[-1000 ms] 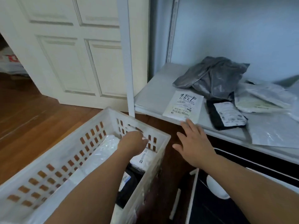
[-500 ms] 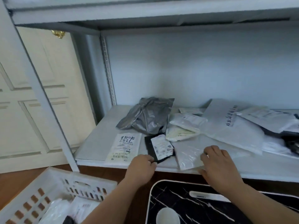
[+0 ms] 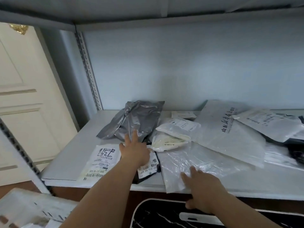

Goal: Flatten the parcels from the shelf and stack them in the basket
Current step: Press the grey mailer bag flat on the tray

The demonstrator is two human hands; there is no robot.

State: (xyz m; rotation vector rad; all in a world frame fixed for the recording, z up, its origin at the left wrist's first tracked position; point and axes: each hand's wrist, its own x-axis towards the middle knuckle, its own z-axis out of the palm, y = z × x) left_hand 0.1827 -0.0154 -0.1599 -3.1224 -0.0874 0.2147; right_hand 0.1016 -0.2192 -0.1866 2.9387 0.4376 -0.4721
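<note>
My left hand (image 3: 135, 151) is stretched out over the shelf (image 3: 69, 155), fingers straight and spread, with the fingertips reaching the near edge of the crumpled grey parcel (image 3: 133, 120); I cannot tell whether they press into the plastic or only brush it. The palm hangs above a small black parcel (image 3: 148, 168) with a white barcode label, and hides most of it. I take the grey parcel as my landmark: it lies toward the back of the shelf, bunched and puffed, not flat. Just in front of it and to its left lies a flat white parcel (image 3: 100, 161) with a big handwritten number on its label, near the shelf's front edge. To the right of the grey parcel two white padded parcels (image 3: 172, 134) overlap each other, and behind them I see a small pale envelope (image 3: 181, 114) against the back wall. Farther right of the grey parcel a large white mailer (image 3: 228, 134) with dark printed characters lies slanted, and more grey-white parcels (image 3: 269, 123) are piled past it at the frame's edge. My right hand (image 3: 203, 190) lies in front and to the right of the grey parcel, fingers relaxed and apart, resting on the near corner of a clear plastic bag (image 3: 189, 163) at the shelf's lip, thumb hanging below the edge. The white basket (image 3: 24, 209) shows blurred, well in front and to the left of the grey parcel, below shelf level, with white parcels in it.
</note>
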